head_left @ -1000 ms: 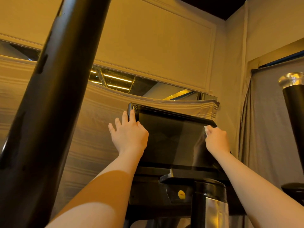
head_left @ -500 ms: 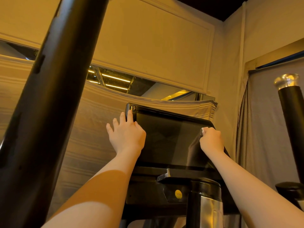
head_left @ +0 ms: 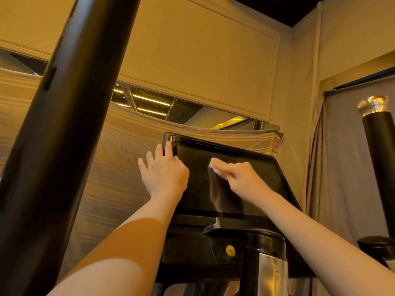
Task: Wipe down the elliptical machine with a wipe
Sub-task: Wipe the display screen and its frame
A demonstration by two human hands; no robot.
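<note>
The elliptical's dark console screen point(head_left: 263, 180) tilts toward me at centre. My left hand point(head_left: 164, 174) holds the screen's upper left edge, fingers hooked over the frame and thumb on the front. My right hand point(head_left: 239, 178) presses a small white wipe point(head_left: 213, 164) against the glass near the screen's upper middle, its fingers curled round the wipe. Only a corner of the wipe shows past my fingertips. A dull streak runs down the glass below that hand.
A thick black handlebar point(head_left: 64, 124) of the machine slants across the left of the view. A second black handle with a chrome cap point(head_left: 376, 129) stands at the right. Below the screen sits the console base with a yellow button point(head_left: 230, 250). Draped cloth covers the walls behind.
My right hand has slid with the wipe from the screen's right edge leftward to its upper middle. My left hand has stayed on the upper left edge.
</note>
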